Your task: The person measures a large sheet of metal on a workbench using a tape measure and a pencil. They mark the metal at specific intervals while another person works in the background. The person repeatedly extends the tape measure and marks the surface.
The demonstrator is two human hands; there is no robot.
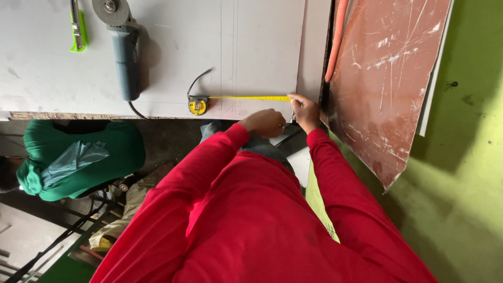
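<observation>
While our right hand point(305, 111) pinches the tape point(250, 98) end at three o'clock, our left hand point(265, 123) is clenched; the case point(198, 105) lies at nine o'clock on the board point(173, 52).

Head camera looks down over red sleeves at a near grey board point(173, 52).

I see an angle grinder point(123, 50) lying at eleven o'clock, a green utility knife point(78, 30) just left of it, an orange hose point(337, 39) and a scratched reddish panel point(390, 78) at two o'clock.
</observation>
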